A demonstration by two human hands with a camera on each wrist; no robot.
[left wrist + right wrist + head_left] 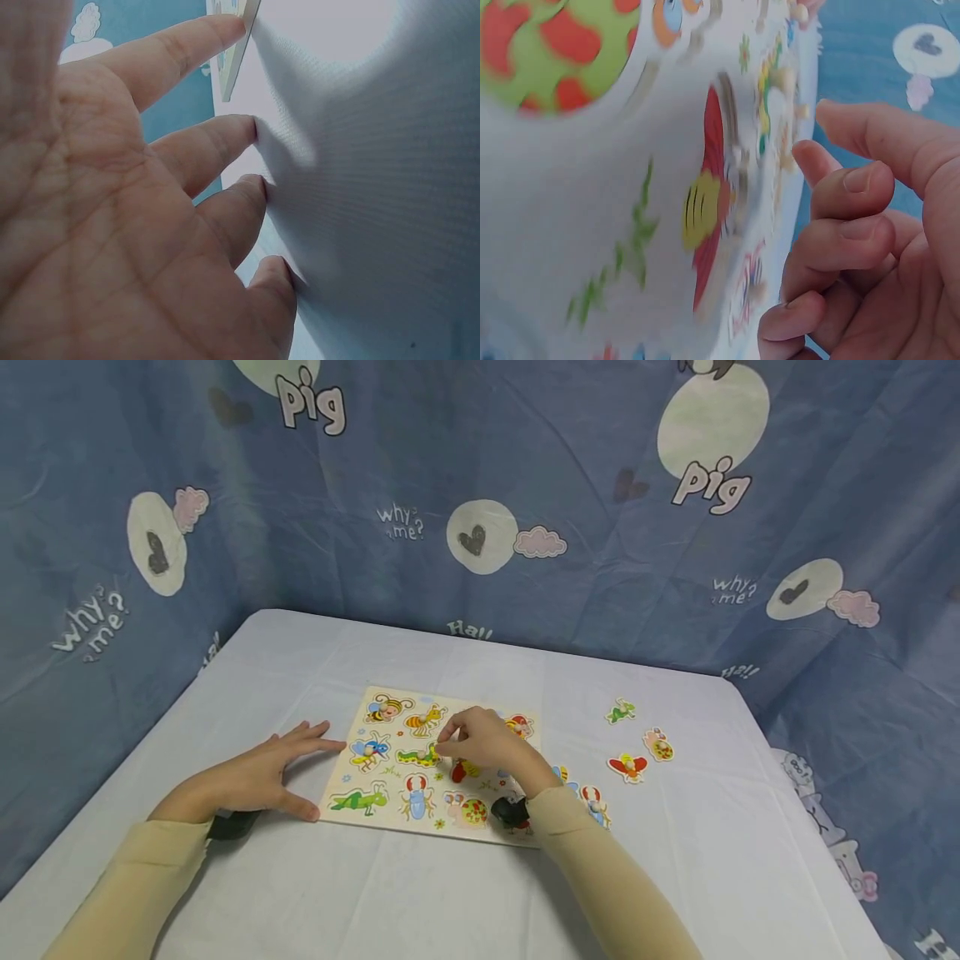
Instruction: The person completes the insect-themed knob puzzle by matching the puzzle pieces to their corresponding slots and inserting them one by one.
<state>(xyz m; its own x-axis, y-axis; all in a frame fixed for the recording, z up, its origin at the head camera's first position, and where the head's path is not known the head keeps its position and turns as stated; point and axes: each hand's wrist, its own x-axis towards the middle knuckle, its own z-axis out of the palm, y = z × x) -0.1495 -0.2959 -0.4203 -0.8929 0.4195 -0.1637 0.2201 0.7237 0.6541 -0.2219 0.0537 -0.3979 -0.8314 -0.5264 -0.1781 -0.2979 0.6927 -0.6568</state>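
A flat wooden insect puzzle board [442,785] with knobbed pieces lies on the table. My left hand [258,772] spreads at its left side, the index fingertip at the left edge and the thumb by the near left corner. Over the middle of the board is my right hand [487,743], thumb and index fingertips beside the green caterpillar piece [417,756]. In the right wrist view, thumb and index [802,154] stand apart near the caterpillar [765,105], nothing between them; the other fingers are loosely curled. Part of the board is hidden under the right hand and forearm.
Right of the board lie loose pieces: a grasshopper [620,711], a snail [660,745], a red-winged bug [627,767] and a stag beetle [595,806] partly behind the right sleeve. A white cloth [300,647] covers the table; a blue printed curtain [585,602] stands behind.
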